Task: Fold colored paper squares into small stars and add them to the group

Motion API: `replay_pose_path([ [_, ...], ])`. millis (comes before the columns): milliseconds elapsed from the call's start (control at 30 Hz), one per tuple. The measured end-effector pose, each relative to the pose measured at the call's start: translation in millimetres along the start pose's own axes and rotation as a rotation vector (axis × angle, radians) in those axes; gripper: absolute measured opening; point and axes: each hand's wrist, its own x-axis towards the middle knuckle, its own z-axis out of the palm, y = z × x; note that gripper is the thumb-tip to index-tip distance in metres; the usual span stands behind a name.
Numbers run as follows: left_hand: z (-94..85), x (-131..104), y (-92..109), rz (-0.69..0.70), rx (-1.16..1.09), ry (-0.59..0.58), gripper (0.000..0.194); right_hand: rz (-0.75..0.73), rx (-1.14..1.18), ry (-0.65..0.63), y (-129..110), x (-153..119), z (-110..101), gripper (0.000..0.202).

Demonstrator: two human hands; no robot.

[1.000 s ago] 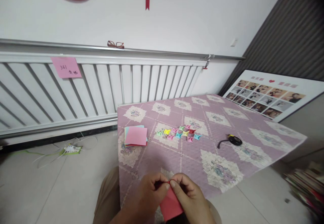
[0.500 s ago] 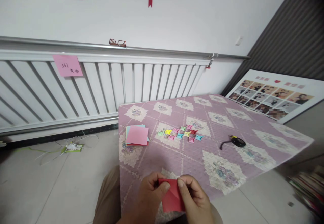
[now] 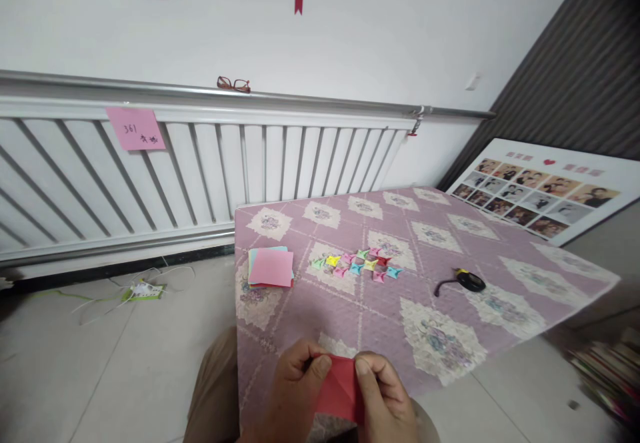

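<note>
A red sheet of paper [image 3: 340, 393] with crease lines is stretched between my two hands near the front edge of the table. My left hand [image 3: 299, 386] pinches its upper left corner between thumb and fingers. The upper right corner is pinched by my right hand [image 3: 383, 389]. Beyond them lies a stack of coloured paper squares [image 3: 271, 268], pink on top. To its right, several small folded paper pieces [image 3: 356, 268] in green, yellow, pink, blue and red are grouped on the cloth.
The table [image 3: 380, 326] has a purple floral cloth. A black object with a short strap [image 3: 470, 280] lies at its right. Behind are a white radiator [image 3: 320, 156] and a photo board [image 3: 540, 193]. Glasses [image 3: 233, 85] rest on the pipe.
Both hands have shifted slightly with the red paper, my right hand a little to the right and down. The paper's lower edge tilts differently.
</note>
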Motion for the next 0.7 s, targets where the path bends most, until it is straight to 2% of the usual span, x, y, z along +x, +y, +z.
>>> replay_pose_path([
  [133, 1.1, 2.5, -0.5, -0.014, 0.003, 0.000, 0.024, 0.015, -0.016, 0.034, 2.3, 0.8, 1.4, 0.033],
  [367, 2.0, 2.6, 5.2, 0.130, 0.327, 0.005, 0.027, -0.149, -0.144, 0.108, 3.3, 3.5, 0.6, 0.036],
  [567, 2.4, 4.0, 1.3, 0.224, 0.496, 0.026, 0.028, -0.252, -0.249, 0.129, 7.2, 2.9, -2.7, 0.036],
  [700, 0.0, 4.0, 0.4, 0.265, 0.561, -0.003, 0.026, -0.302, -0.280, 0.168, 16.2, 6.4, -5.7, 0.037],
])
